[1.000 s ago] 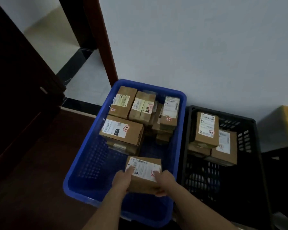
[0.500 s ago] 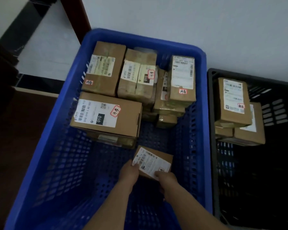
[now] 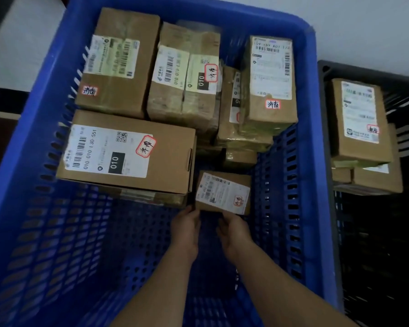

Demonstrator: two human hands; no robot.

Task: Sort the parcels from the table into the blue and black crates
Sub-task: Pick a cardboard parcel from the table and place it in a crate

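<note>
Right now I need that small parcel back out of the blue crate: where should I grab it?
Take the small parcel by its near short edge, coming from above and the open near end of the blue crate. It lies flat, label up, hemmed in by the large box on the left and the crate wall on the right; both hands already reach that edge.

Two bare forearms, no sleeves, left hand point(image 3: 185, 228), right hand point(image 3: 234, 234)

A single head-worn, wide-angle camera looked steeply down and forward from close above the perforated blue plastic crate point(image 3: 309, 161), which filled most of the frame. The black plastic crate point(image 3: 326, 109) was cut off at the right edge, and both forearms entered from the bottom.
</note>
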